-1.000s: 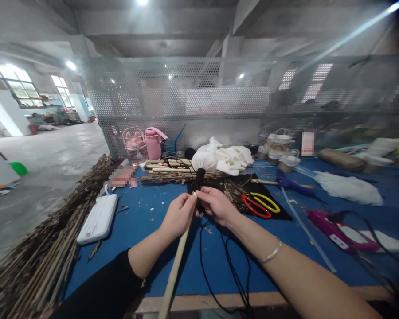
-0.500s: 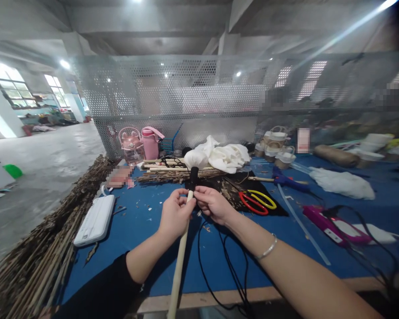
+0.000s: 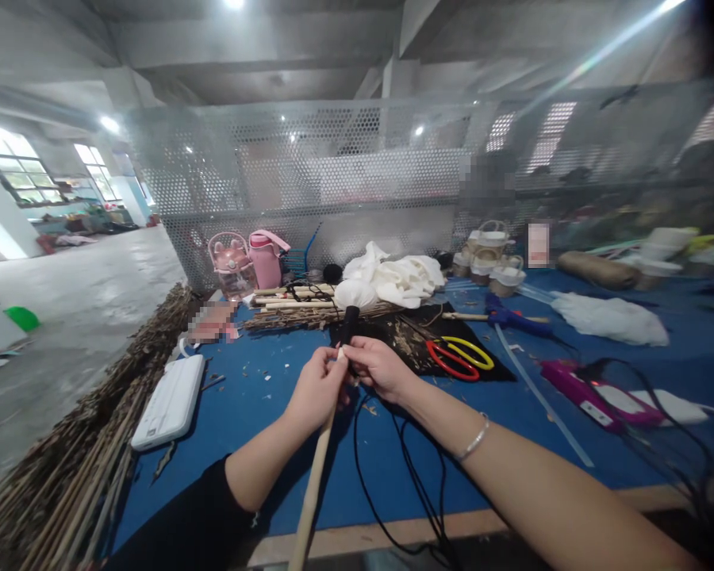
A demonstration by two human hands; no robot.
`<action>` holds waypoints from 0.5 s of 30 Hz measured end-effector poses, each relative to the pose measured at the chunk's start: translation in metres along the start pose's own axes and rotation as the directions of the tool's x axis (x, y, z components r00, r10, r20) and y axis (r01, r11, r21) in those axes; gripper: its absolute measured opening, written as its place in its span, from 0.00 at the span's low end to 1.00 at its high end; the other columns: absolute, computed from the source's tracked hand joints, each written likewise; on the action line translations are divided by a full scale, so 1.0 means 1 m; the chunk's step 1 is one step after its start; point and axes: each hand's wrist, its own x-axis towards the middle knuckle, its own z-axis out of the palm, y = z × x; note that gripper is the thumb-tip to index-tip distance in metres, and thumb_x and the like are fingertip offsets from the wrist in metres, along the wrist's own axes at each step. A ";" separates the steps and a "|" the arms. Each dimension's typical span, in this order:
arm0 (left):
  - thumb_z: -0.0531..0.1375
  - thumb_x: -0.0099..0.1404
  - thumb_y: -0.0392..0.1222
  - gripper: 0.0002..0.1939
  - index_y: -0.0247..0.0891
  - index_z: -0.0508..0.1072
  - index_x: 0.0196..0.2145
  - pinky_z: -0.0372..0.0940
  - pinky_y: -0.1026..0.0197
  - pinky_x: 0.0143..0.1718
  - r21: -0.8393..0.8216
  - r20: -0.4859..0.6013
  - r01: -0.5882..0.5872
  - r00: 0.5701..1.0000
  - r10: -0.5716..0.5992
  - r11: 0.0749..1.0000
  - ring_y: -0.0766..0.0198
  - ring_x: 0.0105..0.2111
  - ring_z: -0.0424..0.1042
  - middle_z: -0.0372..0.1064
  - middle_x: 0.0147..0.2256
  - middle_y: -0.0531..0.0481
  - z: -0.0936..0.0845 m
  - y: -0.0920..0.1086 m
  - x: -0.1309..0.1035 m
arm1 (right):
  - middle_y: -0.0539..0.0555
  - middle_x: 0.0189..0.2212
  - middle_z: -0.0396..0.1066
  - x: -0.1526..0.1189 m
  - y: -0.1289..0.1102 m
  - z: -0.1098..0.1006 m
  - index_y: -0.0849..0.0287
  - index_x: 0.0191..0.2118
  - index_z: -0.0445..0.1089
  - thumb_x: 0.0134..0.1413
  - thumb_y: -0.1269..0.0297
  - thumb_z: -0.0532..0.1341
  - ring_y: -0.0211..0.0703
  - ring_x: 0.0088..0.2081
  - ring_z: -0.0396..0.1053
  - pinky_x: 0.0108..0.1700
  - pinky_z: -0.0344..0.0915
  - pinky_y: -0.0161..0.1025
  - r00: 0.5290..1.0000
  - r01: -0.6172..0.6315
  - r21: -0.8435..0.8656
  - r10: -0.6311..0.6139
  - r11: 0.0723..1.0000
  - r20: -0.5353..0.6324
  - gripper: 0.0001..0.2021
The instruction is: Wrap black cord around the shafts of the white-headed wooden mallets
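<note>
Under grey concrete beams [image 3: 262,40] and before a perforated metal screen [image 3: 262,166], across a blue-topped table [image 3: 262,444]: close handwork, with both hands on a pale stick [image 3: 315,476]. Holding the stick in the left hand [image 3: 318,388], with fingers closed round its upper part and thumb along the top; pinching beside that thumb with the right hand [image 3: 384,369], thumb and forefinger drawn together on the stick's upper end, though hard to tell whether on a fine strand as well. To do this well, grip firmly enough on the left to stop any rolling, and press evenly with the right fingertips, close to the edge of the black wrapping [image 3: 349,323], without skewing it. Best to avoid snagging the loose black cord [image 3: 415,484] below the right hand. As to position, look for the stick within the left fingers, slanting down past the palm and over the table's near edge; for the black wrapping, just past the fingertips, tilted towards the white cloth [image 3: 410,277], joined to it or merely in front, impossible to tell
</note>
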 end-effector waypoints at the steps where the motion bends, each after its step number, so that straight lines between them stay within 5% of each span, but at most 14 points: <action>1: 0.57 0.56 0.52 0.17 0.37 0.62 0.37 0.57 0.69 0.18 0.096 -0.068 -0.051 0.996 0.057 0.994 0.73 0.17 0.62 0.65 0.25 0.54 -0.001 -0.001 0.000 | 0.42 0.11 0.55 0.001 0.001 0.001 0.62 0.26 0.61 0.44 0.57 0.63 0.25 0.12 0.43 0.13 0.36 0.27 1.000 -0.001 -0.005 0.001 1.000 -0.017 0.13; 5: 0.62 0.51 0.44 0.14 0.35 0.67 0.34 0.56 0.69 0.21 0.329 -0.186 -0.169 0.953 0.239 0.929 0.73 0.19 0.60 0.65 0.25 0.55 -0.002 0.002 -0.001 | 0.45 0.15 0.60 0.001 0.000 0.005 0.62 0.27 0.61 0.43 0.56 0.63 0.26 0.13 0.45 0.14 0.37 0.28 0.999 0.000 -0.031 -0.001 1.000 -0.045 0.14; 15: 0.57 0.56 0.47 0.14 0.34 0.74 0.35 0.57 0.69 0.21 0.245 -0.203 -0.207 0.944 0.259 0.947 0.71 0.19 0.61 0.68 0.22 0.53 -0.004 0.007 -0.004 | 0.39 0.13 0.44 -0.007 -0.008 0.005 0.62 0.31 0.62 0.45 0.57 0.62 0.27 0.15 0.36 0.15 0.32 0.28 0.997 0.060 0.030 -0.061 0.998 0.042 0.13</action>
